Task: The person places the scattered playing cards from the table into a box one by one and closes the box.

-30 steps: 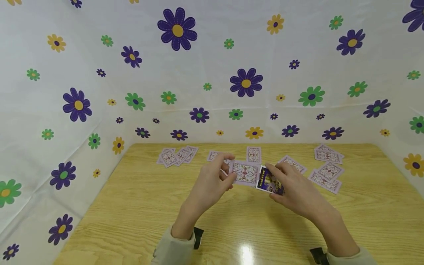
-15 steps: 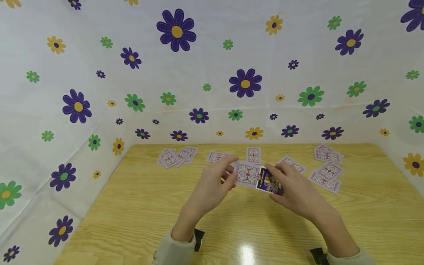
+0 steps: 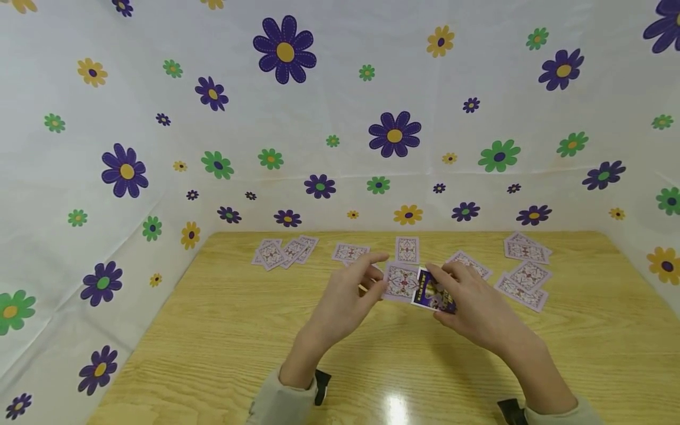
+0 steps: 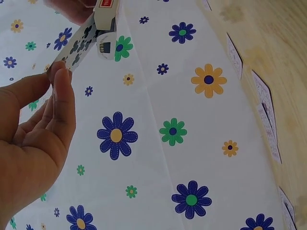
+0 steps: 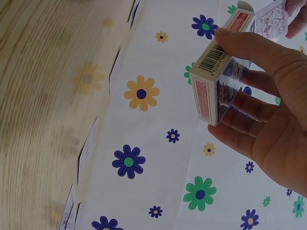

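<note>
One card (image 3: 402,281) pinched by left hand (image 3: 345,298); right hand (image 3: 473,307) grips one box (image 3: 431,291).

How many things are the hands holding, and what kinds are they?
Card box: 1, held in the right hand
Held card: 1, pinched by the left hand
Total: 2
The loose cards on the table overlap too much to count.
</note>
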The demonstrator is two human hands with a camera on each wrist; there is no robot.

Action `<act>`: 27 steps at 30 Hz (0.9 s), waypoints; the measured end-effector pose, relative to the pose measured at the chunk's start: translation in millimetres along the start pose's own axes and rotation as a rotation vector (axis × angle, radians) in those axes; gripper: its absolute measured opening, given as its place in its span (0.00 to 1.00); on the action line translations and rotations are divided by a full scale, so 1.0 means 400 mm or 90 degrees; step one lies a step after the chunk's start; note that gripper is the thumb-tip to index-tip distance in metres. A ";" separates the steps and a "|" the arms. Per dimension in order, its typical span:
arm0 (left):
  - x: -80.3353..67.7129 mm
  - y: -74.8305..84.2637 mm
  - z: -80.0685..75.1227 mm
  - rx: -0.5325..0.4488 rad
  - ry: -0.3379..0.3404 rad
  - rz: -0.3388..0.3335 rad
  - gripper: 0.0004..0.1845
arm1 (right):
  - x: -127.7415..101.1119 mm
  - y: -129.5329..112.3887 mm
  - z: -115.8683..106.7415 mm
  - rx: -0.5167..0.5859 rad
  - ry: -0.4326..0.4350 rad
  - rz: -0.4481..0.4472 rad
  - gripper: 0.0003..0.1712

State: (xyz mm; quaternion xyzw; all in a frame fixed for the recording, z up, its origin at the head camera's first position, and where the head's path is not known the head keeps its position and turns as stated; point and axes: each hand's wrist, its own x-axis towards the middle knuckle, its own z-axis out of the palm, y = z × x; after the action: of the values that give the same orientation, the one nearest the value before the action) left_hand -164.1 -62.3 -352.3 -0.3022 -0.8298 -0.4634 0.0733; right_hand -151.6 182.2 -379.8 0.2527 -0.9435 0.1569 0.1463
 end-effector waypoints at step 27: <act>-0.002 0.008 0.040 0.037 -0.020 0.015 0.18 | -0.004 -0.005 -0.004 0.005 0.008 -0.006 0.45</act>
State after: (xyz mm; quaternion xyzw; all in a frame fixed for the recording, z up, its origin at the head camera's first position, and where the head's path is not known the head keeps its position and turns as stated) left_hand -159.1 -48.3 -358.9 -0.3171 -0.8403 -0.4334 0.0745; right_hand -148.9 181.7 -378.3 0.2569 -0.9407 0.1615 0.1519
